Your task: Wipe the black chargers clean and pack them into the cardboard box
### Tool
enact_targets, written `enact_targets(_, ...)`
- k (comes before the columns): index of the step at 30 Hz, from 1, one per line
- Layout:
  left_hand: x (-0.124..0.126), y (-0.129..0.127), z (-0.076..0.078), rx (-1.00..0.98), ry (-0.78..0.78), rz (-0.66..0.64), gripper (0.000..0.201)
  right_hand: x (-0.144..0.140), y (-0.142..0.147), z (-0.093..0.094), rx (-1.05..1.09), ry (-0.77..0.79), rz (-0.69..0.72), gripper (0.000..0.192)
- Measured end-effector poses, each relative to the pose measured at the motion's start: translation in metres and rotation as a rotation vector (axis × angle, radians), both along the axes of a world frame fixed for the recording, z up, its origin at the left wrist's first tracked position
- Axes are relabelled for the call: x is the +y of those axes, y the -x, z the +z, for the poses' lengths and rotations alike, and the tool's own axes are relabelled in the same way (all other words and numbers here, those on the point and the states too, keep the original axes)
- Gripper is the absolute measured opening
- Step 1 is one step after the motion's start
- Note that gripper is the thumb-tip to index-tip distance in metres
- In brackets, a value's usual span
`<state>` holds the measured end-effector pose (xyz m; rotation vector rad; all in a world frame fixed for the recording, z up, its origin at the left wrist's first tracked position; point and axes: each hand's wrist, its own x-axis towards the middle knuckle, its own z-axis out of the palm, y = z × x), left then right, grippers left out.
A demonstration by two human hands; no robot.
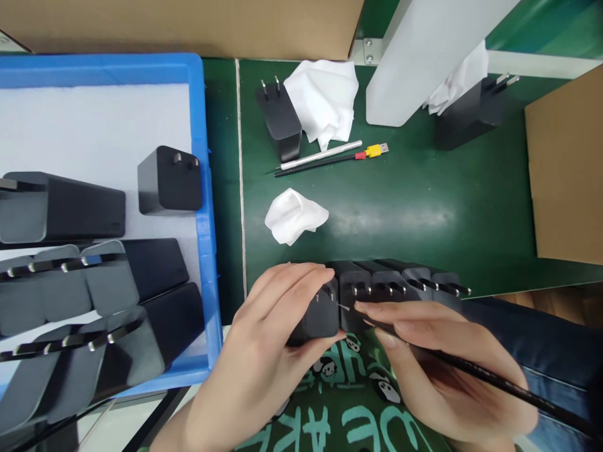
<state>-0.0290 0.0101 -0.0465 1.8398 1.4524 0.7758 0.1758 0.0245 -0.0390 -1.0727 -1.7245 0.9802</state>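
My left hand [264,351] grips a black plug adapter [316,317] at the near edge of the green table, its prongs facing up. My right hand [438,370] holds a thin black tool [494,380] like a pen; its fine metal tip touches the adapter's prong face. To the right of the held adapter, several more black adapters [400,285] stand in a row along the table edge, prongs up.
A blue tray [203,207] on the left holds several black adapters [169,181]. On the green mat lie a crumpled white wipe [294,215], another wipe [325,100], a lone adapter [280,122], thin sticks with a yellow tip [330,157], a white block [414,56] and cardboard [565,169].
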Motion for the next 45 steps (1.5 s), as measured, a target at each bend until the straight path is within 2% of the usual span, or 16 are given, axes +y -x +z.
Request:
enact_targets(7, 0.000, 0.000, 0.000, 0.007, 0.006, 0.002, 0.044, 0.000, 0.000, 0.000, -0.014, 0.007, -0.025, 0.040)
enact_targets(11, -0.001, 0.000, 0.000, 0.007, 0.005, 0.010, 0.044, 0.000, -0.001, 0.001, -0.009, 0.008, 0.009, 0.045)
enact_targets(27, -0.002, 0.000, 0.000, 0.016, 0.021, 0.012, 0.046, -0.002, 0.002, -0.005, -0.022, 0.004, -0.076, 0.035)
enact_targets(31, -0.002, 0.000, 0.000, 0.027, 0.011, 0.014, 0.046, -0.001, 0.003, -0.005, -0.019, -0.021, -0.089, 0.040)
enact_targets(35, -0.001, 0.000, -0.001, 0.022, 0.006, 0.014, 0.045, 0.001, 0.003, -0.004, -0.007, -0.005, -0.036, 0.049)
enact_targets(38, -0.002, 0.001, -0.002, 0.045, 0.004, 0.007, 0.048, 0.001, 0.002, -0.002, 0.024, 0.009, -0.064, 0.046)
enact_targets(42, -0.006, 0.001, 0.000, 0.153, -0.152, 0.000, 0.054, 0.000, 0.001, -0.002, 0.158, 0.046, -0.165, 0.039)
enact_targets(45, -0.011, 0.001, 0.001, 0.268, -0.315, 0.014, 0.042, 0.000, 0.001, -0.005, 0.218, 0.020, -0.216, 0.037)
